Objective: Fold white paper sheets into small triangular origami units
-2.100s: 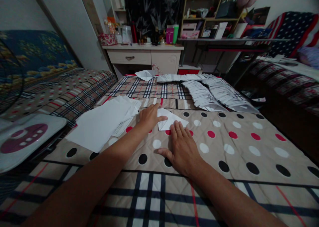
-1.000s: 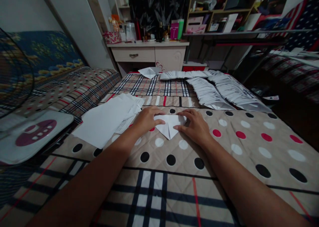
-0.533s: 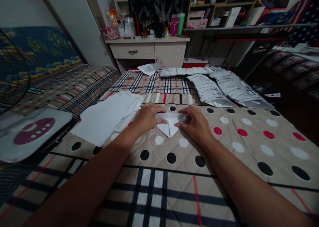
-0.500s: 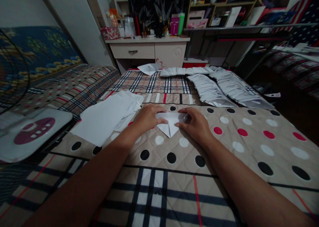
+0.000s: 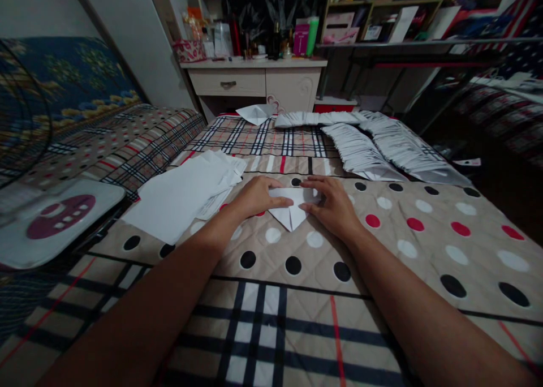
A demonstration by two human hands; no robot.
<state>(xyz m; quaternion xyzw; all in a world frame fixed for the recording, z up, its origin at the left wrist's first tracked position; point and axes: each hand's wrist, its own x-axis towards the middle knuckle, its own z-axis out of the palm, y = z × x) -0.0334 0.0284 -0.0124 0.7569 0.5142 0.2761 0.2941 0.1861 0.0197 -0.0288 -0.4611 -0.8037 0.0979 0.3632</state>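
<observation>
A small folded sheet of white paper (image 5: 292, 216) lies on the bedspread between my hands, its point toward me and a crease line down its middle. My left hand (image 5: 259, 197) grips its left end, thumb on top and fingers behind the far edge. On the right end, my right hand (image 5: 331, 201) holds it the same way, thumb and fingers bent round the corner. To the left lies a loose pile of white paper sheets (image 5: 169, 192), close to my left forearm.
Long rows of folded paper pieces (image 5: 360, 152) stand at the bed's far right. A single folded paper (image 5: 255, 114) lies at the far edge. A white plastic lid with a purple print (image 5: 97, 206) is at the left. Behind the bed stands a white dresser (image 5: 237, 83).
Both thumbs have shifted slightly on the folded paper, the left one reaching further over it toward the middle. The whole view has tilted a little; the paper keeps its place and shape.
</observation>
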